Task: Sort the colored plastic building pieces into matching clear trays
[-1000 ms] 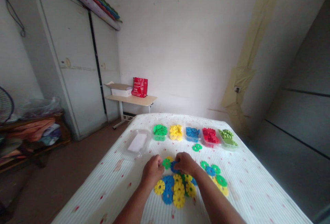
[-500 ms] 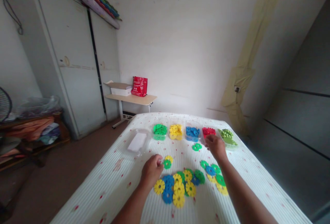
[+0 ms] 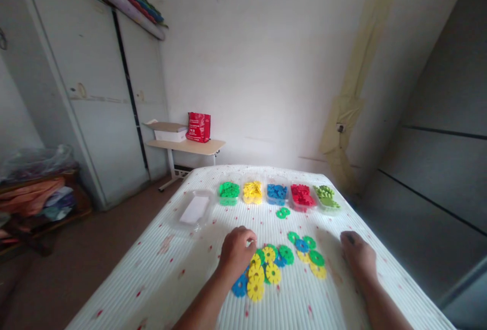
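Note:
My left hand (image 3: 239, 250) is over the left end of a group of overlapping yellow, blue and green notched plastic discs (image 3: 255, 272). Its fingers are curled closed, and what they hold, if anything, is hidden. To the right, my right hand (image 3: 358, 256) is low over the cloth with its fingers closed. I cannot make out what is in them. Between the hands lies a smaller joined cluster of green, blue and yellow discs (image 3: 302, 245). Farther back, a pair of green discs (image 3: 282, 213) lies in front of the blue tub.
Along the far edge stand clear tubs of green discs (image 3: 229, 193), yellow discs (image 3: 252, 192), blue discs (image 3: 277, 194), red pieces (image 3: 302, 195) and light green pieces (image 3: 326, 196). A clear tray (image 3: 207, 213) with a white sheet stands at left. A side table (image 3: 207, 147) holds a red bag (image 3: 198, 127).
My right hand has drawn back from the red tub, toward me and to the right. My left hand has moved right; the small yellow and green discs beside it are no longer visible. The view has shifted slightly.

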The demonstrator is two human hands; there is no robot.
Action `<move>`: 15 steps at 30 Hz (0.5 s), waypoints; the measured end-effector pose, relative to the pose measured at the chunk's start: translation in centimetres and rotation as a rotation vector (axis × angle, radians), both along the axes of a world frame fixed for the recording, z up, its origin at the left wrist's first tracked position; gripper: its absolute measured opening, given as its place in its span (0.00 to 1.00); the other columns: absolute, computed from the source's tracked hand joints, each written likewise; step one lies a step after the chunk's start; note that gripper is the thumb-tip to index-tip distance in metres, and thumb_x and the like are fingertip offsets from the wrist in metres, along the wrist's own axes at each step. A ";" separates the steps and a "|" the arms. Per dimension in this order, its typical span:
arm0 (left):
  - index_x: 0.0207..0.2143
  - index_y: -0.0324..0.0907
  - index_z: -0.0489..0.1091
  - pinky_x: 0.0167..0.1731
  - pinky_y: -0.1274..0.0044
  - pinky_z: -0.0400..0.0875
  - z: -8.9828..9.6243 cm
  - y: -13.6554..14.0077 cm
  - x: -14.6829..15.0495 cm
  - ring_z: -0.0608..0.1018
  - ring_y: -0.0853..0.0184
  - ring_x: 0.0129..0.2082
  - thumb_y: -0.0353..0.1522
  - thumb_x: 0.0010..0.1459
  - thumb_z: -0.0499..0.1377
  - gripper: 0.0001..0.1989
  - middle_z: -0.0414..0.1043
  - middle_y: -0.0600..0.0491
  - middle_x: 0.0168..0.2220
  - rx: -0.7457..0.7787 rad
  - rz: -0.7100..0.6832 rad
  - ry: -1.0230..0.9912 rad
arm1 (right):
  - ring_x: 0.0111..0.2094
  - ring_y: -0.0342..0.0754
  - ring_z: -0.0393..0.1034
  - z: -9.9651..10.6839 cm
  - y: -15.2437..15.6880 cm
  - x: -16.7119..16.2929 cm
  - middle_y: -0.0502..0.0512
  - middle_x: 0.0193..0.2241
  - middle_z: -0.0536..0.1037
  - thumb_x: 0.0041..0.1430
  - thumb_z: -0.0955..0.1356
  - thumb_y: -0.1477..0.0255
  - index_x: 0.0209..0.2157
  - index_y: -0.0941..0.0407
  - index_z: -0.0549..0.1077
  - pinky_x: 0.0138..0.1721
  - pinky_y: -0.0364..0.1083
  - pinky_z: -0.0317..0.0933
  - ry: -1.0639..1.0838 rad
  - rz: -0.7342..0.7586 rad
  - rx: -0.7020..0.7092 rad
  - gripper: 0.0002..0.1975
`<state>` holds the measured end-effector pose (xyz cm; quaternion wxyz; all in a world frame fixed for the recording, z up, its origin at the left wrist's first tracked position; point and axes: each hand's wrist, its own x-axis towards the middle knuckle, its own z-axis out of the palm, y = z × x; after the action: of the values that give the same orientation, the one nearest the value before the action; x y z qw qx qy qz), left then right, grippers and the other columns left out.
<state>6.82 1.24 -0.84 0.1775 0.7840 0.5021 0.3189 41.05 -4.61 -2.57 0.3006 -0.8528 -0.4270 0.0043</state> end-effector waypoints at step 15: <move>0.39 0.51 0.73 0.40 0.71 0.60 1.8 -0.6 8.2 0.70 0.61 0.43 0.34 0.52 0.54 0.13 0.73 0.51 0.37 0.007 -0.221 0.331 | 0.31 0.47 0.70 0.2 0.4 -1.4 0.55 0.31 0.78 0.55 0.58 0.66 0.34 0.53 0.73 0.26 0.41 0.54 -0.089 0.033 -0.120 0.15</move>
<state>14.98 0.60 0.98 0.1239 0.8767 0.4342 0.1659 39.66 -4.18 -2.41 0.2296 -0.8615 -0.4530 -0.0032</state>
